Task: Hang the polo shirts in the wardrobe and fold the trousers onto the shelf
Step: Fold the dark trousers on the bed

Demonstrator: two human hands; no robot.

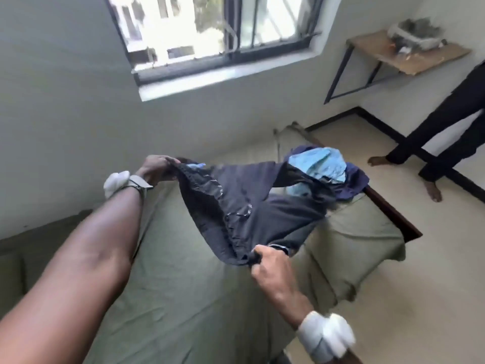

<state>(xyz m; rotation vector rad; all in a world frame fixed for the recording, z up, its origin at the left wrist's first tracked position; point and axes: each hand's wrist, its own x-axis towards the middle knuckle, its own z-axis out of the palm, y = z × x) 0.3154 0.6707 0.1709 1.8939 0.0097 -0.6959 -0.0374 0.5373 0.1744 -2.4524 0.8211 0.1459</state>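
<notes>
Right hand (265, 261) and left hand (157, 168) pinch dark navy cotton trousers (252, 203) waistband; best pulled taut, legs toward one o'clock.

Plain pale walls (65, 106) enclose the room. A dark-framed window (210, 30) with metal bars sits high in the far wall above a white sill (210, 80), and daylight comes in through it; buildings and foliage show outside. A bed (183, 298) covered with an olive-green sheet fills the lower middle, its dark wooden frame (393, 216) showing along the right edge. The floor (393, 271) is cream-coloured, bordered by a dark skirting line (388, 127). At the far right corner stands a small table (409, 53) with a wooden top and dark metal legs, bearing a grey blurred bundle (417, 35).
</notes>
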